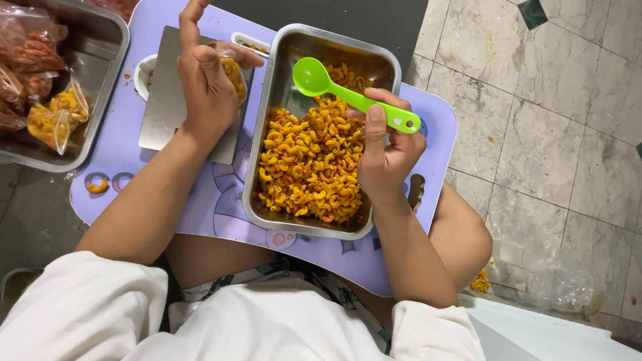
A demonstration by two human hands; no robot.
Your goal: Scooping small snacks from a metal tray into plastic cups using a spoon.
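My right hand [388, 157] sits at the near right edge of the steel tray [267, 100] of orange macaroni [311, 164], fingers closed around the green spoon [348, 93]. The spoon's long axis runs up-left, its empty bowl hanging over the tray's far half. My left hand [204, 87], left of the tray, pinches a small clear bag of macaroni [234, 70] above a flat metal plate [160, 100] on the lilac table [221, 200]. Far left, another steel tray [100, 87] holds filled clear packets [57, 117], yellow and reddish.
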